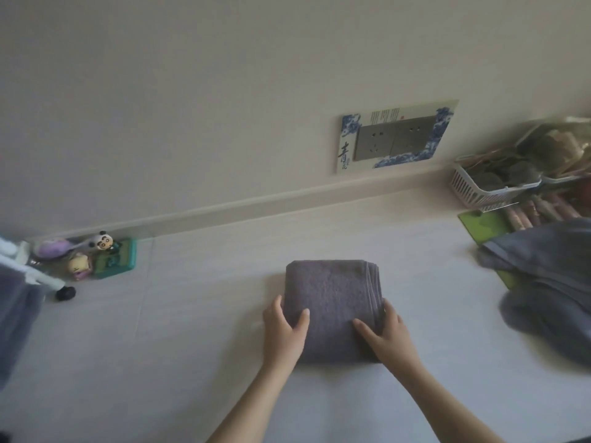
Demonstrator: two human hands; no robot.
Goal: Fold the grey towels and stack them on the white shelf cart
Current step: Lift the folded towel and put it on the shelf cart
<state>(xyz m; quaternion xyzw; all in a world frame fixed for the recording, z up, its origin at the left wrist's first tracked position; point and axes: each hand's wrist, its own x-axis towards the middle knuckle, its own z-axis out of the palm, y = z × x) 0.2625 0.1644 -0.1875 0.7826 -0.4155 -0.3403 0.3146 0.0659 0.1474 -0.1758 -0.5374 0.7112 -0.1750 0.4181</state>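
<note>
White cart frame (30,270) with a black castor stands at the floor's left edge, small toys (92,255) just beside it against the wall. Mid-floor lies the folded grey towel (332,302); the left hand (284,327) clasps its left side, the right hand (383,334) its right side. Unfolded grey towels (550,276) heap at the right edge.

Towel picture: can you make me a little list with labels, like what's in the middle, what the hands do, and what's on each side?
middle: folded grey towel lying flat on the pale floor
left hand: grips the towel's left edge, thumb on top
right hand: grips the right edge, thumb on top
right side: heap of unfolded grey towels
left side: white cart at the frame edge, small toys by the wall
</note>
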